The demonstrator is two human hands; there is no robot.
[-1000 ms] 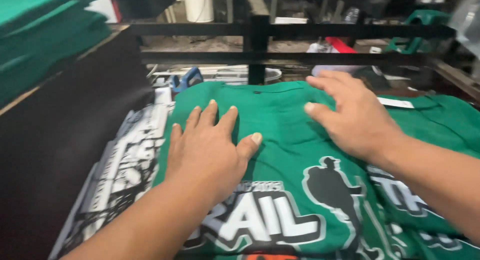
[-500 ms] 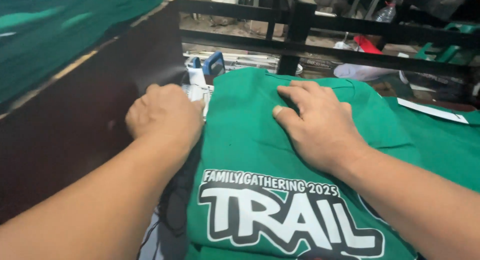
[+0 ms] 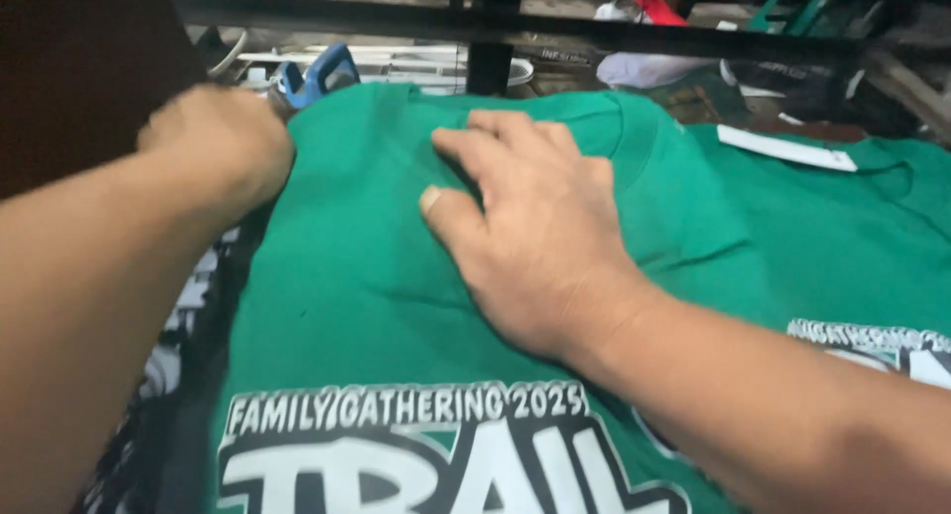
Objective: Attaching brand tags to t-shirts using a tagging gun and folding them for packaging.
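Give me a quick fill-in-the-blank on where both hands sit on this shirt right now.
1. The right hand lies flat on the ____ T-shirt.
2. The left hand is at the shirt's ____ edge.
3. The lettering printed on the shirt is ____.
4. Just beyond the left hand sits a ____ clip.

Missing words: green; left; white; blue

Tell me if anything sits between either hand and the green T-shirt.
Nothing visible does. The right hand lies flat on the green T-shirt, fingers spread. The left hand, blurred, is at the shirt's left shoulder edge beside a blue clip; its grip cannot be told.
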